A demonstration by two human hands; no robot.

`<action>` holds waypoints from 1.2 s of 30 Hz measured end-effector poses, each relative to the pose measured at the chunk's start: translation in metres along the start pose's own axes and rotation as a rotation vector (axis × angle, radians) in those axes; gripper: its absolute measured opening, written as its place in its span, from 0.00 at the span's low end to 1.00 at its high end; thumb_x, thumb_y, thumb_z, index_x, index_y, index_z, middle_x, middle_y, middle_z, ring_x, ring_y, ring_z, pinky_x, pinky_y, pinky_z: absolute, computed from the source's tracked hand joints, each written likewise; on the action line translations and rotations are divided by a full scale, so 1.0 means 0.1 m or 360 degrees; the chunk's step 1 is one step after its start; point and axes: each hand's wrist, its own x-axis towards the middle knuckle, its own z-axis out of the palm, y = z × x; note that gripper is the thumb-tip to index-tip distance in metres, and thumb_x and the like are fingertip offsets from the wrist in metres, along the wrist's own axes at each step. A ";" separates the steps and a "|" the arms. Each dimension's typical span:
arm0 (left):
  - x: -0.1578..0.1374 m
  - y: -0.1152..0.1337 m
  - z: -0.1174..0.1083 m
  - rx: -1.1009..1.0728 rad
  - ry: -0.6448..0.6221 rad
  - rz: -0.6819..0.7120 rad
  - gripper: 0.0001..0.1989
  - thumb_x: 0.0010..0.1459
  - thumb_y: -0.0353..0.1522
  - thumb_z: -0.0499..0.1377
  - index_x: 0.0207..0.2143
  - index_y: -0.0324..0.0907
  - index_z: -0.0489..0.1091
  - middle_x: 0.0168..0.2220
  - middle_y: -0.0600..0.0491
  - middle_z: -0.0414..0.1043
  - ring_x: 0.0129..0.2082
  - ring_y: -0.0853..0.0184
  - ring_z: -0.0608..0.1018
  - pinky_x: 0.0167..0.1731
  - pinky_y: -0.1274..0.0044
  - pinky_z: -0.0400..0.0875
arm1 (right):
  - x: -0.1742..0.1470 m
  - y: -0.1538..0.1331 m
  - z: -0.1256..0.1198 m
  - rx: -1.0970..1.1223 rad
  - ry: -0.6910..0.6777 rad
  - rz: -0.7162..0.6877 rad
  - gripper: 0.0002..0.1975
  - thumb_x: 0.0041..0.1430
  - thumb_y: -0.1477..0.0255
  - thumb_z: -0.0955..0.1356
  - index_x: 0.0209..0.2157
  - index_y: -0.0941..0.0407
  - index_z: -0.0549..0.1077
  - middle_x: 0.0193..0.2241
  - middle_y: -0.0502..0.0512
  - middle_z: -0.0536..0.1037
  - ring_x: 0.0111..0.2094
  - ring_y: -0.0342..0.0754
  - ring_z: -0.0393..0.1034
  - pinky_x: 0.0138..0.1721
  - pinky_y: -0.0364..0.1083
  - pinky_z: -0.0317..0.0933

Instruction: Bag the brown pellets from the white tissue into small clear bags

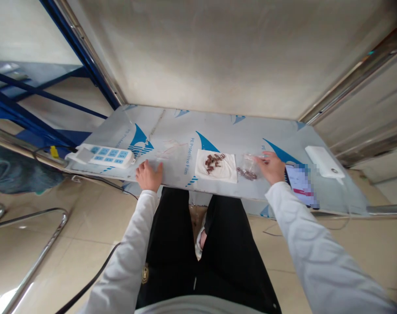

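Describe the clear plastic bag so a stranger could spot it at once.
On the long grey table printed with blue marks, find the square white cloth. Just right of it, at the right hand, is the clear plastic bag. Unlike the cloth, it is transparent, showing small reddish-brown pieces.

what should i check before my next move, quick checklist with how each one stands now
1. Right hand on the bag: ok, its fingers pinch the edge.
2. Bag sealed or open: cannot tell, its mouth is too small to make out.
3. Left hand free: ok, nothing seen in it; it is at the front edge of the table.
4. Loose parts kept on the cloth: ok, those seen lie within its edges.
5. Phone well clear of the right hand: not ok, it lies close beside the wrist.
6. Power strip apart from the cloth: ok, they are well separated.
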 end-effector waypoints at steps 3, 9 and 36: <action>0.08 -0.03 0.05 0.0173 0.0007 -0.0007 0.26 0.53 0.42 0.58 0.51 0.35 0.67 0.56 0.37 0.64 0.56 0.45 0.64 0.52 0.58 0.59 | 0.06 0.11 0.06 -0.0320 0.0111 -0.0223 0.23 0.50 0.59 0.68 0.41 0.63 0.72 0.35 0.66 0.77 0.34 0.56 0.72 0.44 0.56 0.60; 0.19 -0.04 0.03 0.0188 -0.0084 -0.0105 0.17 0.48 0.39 0.62 0.39 0.41 0.72 0.51 0.40 0.69 0.53 0.48 0.67 0.51 0.59 0.58 | -0.16 0.00 0.06 -0.0362 0.0381 -0.0544 0.23 0.56 0.61 0.65 0.48 0.61 0.69 0.44 0.72 0.72 0.48 0.61 0.62 0.50 0.57 0.54; 0.56 0.04 -0.19 0.0092 -0.0296 -0.0076 0.18 0.46 0.37 0.64 0.41 0.43 0.71 0.39 0.48 0.78 0.47 0.54 0.75 0.49 0.64 0.62 | -1.27 -0.66 0.25 0.0178 0.0027 -0.0625 0.15 0.58 0.67 0.66 0.46 0.57 0.72 0.43 0.61 0.75 0.45 0.54 0.69 0.45 0.55 0.65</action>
